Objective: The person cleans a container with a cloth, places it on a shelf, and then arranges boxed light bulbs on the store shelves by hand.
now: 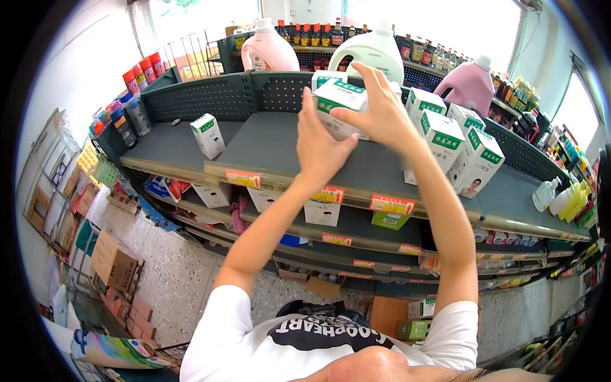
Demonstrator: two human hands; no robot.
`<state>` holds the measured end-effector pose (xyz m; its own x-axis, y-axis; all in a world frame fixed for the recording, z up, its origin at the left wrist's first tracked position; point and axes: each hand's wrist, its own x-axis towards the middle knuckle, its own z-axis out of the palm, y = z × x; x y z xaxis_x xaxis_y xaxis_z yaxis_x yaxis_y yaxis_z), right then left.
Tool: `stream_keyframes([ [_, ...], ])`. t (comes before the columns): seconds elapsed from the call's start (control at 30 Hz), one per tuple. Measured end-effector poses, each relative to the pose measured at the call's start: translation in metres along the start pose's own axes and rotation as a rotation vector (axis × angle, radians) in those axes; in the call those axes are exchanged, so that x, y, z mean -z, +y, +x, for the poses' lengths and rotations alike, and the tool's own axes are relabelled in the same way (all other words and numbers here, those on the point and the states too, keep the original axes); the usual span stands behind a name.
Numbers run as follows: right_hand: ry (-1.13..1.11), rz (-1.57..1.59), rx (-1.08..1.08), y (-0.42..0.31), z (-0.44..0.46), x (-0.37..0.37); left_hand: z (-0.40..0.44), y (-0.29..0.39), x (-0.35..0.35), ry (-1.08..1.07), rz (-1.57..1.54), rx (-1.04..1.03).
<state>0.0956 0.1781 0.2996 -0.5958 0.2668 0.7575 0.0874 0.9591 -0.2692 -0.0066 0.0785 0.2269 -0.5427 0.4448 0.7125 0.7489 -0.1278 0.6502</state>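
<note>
Both my hands are raised over the grey top shelf, around a white box with a green top band (342, 95). My left hand (320, 143) is at the box's near left side, its fingers pointing up and apart. My right hand (380, 111) is on the right, thumb near the box's front and fingers spread over its far side. Another similar box (329, 77) shows just behind. To the right stand several more green-and-white boxes (443, 137), one of them tilted (477, 159). A single box (208, 136) stands on the shelf to the left.
Large detergent jugs, one pink (270, 49), one pale green (375, 54) and one purple (470, 86), stand behind the shelf's back panel. Orange price tags (392, 204) line the front edge. Clear bottles (546, 193) are at the right. Cardboard boxes (114, 260) rest at the lower left.
</note>
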Motion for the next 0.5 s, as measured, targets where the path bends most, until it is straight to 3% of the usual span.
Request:
stream_keyframes([
  [0.03,-0.067,-0.117,-0.013,0.008,0.007,0.005,-0.005,0.003,-0.01,0.012,0.004,-0.023],
  [0.17,-0.369,-0.069,-0.213,0.025,0.018,0.03,-0.016,0.012,-0.042,0.057,0.024,-0.089],
  [0.27,-0.512,-0.123,-0.178,0.033,0.019,0.046,-0.024,0.016,-0.058,0.054,0.029,-0.108],
  [0.4,-0.619,-0.053,-0.198,0.05,0.025,0.062,-0.033,0.02,-0.057,-0.086,-0.051,-0.094],
  [0.5,-0.663,-0.075,-0.196,0.057,0.03,0.067,-0.036,0.003,-0.042,-0.076,-0.075,-0.085],
])
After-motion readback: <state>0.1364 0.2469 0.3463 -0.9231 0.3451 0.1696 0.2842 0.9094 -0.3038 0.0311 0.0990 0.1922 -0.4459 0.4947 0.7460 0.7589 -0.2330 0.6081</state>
